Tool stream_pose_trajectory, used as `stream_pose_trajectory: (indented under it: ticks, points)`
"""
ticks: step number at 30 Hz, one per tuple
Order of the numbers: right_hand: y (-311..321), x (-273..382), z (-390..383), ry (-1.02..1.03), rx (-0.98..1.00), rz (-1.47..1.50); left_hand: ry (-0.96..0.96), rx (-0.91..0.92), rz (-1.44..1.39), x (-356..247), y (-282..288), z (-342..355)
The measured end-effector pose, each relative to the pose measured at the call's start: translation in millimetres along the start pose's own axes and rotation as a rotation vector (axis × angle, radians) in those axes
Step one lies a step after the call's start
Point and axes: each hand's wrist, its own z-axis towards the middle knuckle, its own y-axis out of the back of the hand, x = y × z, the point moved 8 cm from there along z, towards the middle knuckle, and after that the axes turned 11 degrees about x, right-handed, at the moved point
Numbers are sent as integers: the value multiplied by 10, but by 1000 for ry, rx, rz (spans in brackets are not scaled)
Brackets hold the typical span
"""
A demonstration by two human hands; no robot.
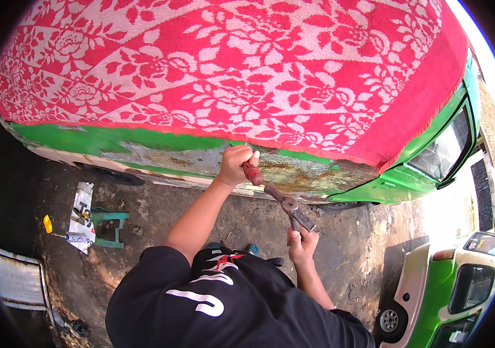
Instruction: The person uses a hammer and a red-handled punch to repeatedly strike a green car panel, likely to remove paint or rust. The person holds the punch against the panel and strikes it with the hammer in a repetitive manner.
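My left hand [236, 165] is closed around a screwdriver-like tool with a red handle [252, 173]. The handle's butt end points down toward me. The tool's other end is hidden by my fingers, close to the vehicle's side. In my right hand [302, 246] is a hammer [289, 205] with a worn dark metal head, one end of it just below the red handle and seemingly apart from it. Before both hands is the green vehicle's side panel [311, 174], its paint scraped down to bare, rusty metal in the middle.
A red and pink floral cloth [230, 75] covers the vehicle's top. At left stand a green plastic stool [121, 219], a printed sheet [80, 211] and a spray can [77, 237]. A yellow object [47, 224] lies nearby. Another green and white vehicle [442, 284] is parked at lower right.
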Motion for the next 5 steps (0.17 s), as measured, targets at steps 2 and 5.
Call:
stream_pose_trajectory:
  ticks: [2,5]
  points:
    - [36,-46,3,22,-10,93,5,0,-9,-34,-14,22]
    - [84,-122,-97,48,-11,192,-11,3,34,4,-46,4]
